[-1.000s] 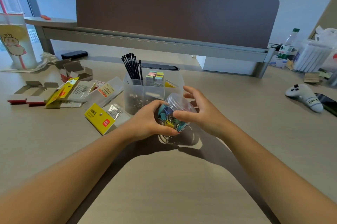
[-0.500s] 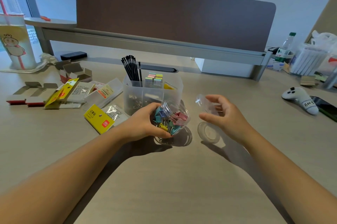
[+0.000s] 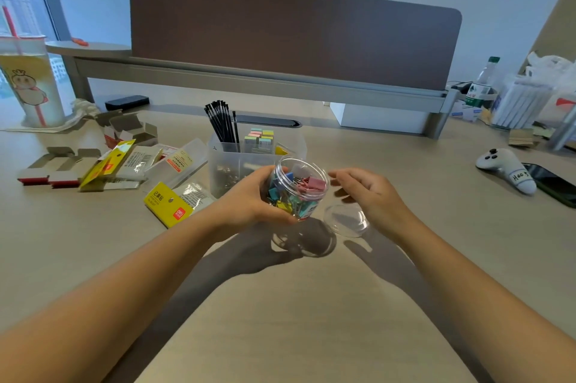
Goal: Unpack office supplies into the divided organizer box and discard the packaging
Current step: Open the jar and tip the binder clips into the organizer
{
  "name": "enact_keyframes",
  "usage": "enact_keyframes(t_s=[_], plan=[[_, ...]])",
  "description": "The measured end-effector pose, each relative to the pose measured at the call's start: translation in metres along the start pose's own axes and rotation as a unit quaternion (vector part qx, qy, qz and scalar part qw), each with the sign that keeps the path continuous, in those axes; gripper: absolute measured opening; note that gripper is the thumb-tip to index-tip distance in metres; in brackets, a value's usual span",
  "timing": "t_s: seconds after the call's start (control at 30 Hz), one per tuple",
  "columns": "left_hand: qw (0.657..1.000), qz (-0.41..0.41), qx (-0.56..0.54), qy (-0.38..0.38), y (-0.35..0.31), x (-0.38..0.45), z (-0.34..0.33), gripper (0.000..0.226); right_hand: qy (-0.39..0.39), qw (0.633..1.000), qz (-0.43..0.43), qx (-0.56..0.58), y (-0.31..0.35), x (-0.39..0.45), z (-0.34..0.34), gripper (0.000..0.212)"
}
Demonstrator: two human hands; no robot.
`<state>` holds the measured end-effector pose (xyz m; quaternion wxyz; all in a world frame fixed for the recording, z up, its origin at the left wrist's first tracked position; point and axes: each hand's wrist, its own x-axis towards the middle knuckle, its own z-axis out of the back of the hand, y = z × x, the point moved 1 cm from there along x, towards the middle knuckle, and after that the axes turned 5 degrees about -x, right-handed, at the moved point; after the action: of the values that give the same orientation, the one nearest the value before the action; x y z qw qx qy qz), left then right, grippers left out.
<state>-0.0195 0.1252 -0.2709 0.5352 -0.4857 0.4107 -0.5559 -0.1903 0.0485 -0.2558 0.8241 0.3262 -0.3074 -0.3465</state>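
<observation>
While one divided organizer box (image 3: 249, 164) stands on the desk (image 3: 280, 320) behind the hands, the left hand (image 3: 249, 198) grips one lidless clear jar (image 3: 297, 188) of coloured binder clips, tilted. The right hand (image 3: 371, 195) hovers loosely spread, empty, over one clear lid (image 3: 344, 220) lying flat.

1 head-worn camera looks forward and down across the desk (image 3: 280, 304), close above both forearms.

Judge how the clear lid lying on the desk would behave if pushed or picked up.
The clear lid looks thin, so probably very light and apt to skid when nudged. It lies flat, so rolling seems unlikely. Its smooth, low rim may be fiddly for the right hand to lift.
</observation>
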Motion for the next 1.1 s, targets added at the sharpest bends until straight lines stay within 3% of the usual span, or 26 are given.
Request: enact_keyframes(t_s=[0.1,0.27,0.4,0.53,0.73,1.1], plan=[[1.0,0.01,-0.022,-0.002,-0.012,0.004,-0.004,0.069,0.061,0.99,-0.038,0.12,0.01,0.006,-0.003,0.024],[0.999,-0.003,-0.028,-0.026,-0.039,0.013,-0.005,0.056,0.039,0.971,-0.051,0.229,0.02,0.017,0.009,0.026],[0.998,0.005,-0.045,-0.037,-0.063,0.024,0.0,0.036,0.022,0.975,-0.028,0.22,0.028,0.032,0.016,0.021],[0.998,0.025,-0.004,-0.056,-0.076,0.043,0.008,0.042,-0.007,0.98,-0.022,0.197,0.032,0.054,0.018,0.024],[0.995,0.034,-0.019,-0.094,-0.081,0.079,0.034,0.026,-0.039,0.987,-0.043,0.151,0.032,0.097,0.012,0.027],[0.987,0.014,0.048,-0.151,-0.055,0.125,0.072,0.054,-0.057,0.988,-0.077,0.119,0.01,0.154,-0.015,0.029]])
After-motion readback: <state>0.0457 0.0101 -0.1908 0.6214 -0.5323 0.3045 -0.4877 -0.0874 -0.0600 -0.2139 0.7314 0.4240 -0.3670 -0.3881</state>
